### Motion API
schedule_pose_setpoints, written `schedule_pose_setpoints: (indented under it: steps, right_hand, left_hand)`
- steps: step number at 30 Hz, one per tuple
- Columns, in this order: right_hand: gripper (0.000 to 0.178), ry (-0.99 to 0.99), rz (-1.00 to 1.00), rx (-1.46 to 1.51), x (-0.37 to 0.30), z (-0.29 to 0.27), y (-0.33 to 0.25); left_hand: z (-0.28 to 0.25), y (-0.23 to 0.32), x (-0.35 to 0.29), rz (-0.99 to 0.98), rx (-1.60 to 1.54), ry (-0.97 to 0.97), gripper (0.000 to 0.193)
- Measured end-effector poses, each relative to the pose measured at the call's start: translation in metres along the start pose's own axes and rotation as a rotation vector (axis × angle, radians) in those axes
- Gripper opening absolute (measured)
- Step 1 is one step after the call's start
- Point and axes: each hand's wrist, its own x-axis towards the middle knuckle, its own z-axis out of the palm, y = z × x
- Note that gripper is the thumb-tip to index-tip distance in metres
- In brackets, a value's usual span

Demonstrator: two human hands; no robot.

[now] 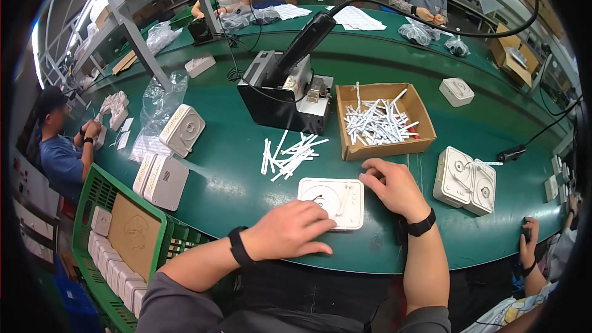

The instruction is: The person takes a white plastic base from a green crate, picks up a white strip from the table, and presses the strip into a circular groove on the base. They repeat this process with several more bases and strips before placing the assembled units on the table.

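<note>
Apparently empty, the open left hand (288,228) and half-curled right hand (396,189) are flanking the player (335,195). Stiff, light-looking, it's inviting edge grips.

You can read no text, label, brand, number or sign here; on the white strips (376,122) in the carton (388,150), right of centre, any marks are too small to tell; likewise on the pale sheets (359,18) at top centre; the cardboard (132,228) at lower left bears drawn lines, not legible to you as letters.
</note>
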Motion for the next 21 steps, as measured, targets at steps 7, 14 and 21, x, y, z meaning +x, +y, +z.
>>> schedule_pose_setpoints:
  steps: [7, 14, 21]
  right_hand:
    - [0.027, 0.052, -0.043, -0.124, 0.0, 0.008, 0.003]
    - [0.023, 0.089, -0.096, -0.123, 0.0, 0.012, 0.001]
    - [0.021, 0.096, -0.108, -0.137, -0.005, 0.009, 0.0]
  left_hand:
    - [-0.026, -0.096, 0.028, -0.45, 0.111, 0.165, 0.023]
    - [0.007, -0.139, 0.045, -0.446, 0.149, 0.072, 0.018]
    - [-0.007, -0.137, 0.053, -0.512, 0.164, -0.027, 0.011]
